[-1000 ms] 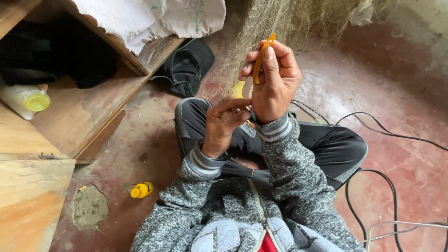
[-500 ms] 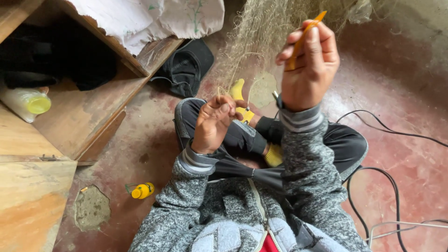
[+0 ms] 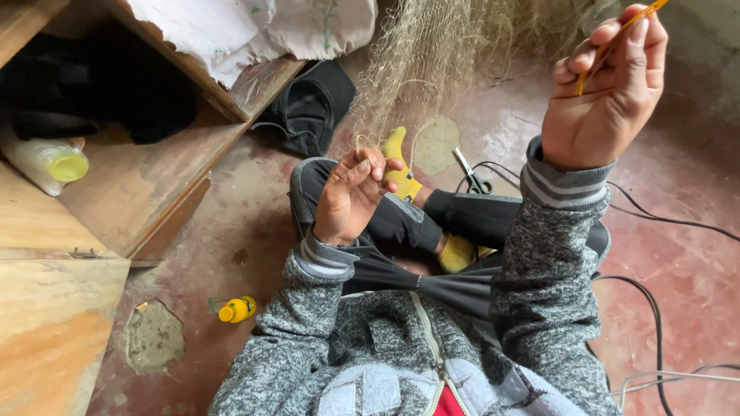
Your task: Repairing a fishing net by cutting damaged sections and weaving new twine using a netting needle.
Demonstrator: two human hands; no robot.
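The right hand was raised high, fingers closed on a thin orange needle. The left hand pinched a bit of the fishing net just above the knee, near a yellow sock. The thread between them could not be made out; pulled too hard, it might snap or slip from the pinch

Right hand raised (fingers pinched), left hand low.
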